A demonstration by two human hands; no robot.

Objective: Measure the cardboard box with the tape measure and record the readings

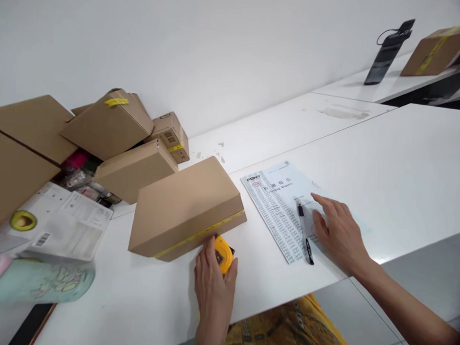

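A brown cardboard box (183,203) lies on the white table (404,163) in front of me. A yellow tape blade runs along the box's near side edge. My left hand (214,285) is closed around the yellow tape measure case (223,253) at the box's near right corner. My right hand (339,231) rests flat with fingers spread on a printed report sheet (279,204), just right of a black pen (305,233) lying on the sheet.
Several cardboard boxes (111,123) are piled at the back left by the wall, above papers and a carton with an avocado picture (54,221). A mint-green bottle (37,281) lies at the near left. Another box (438,49) and a black device (387,52) sit far right.
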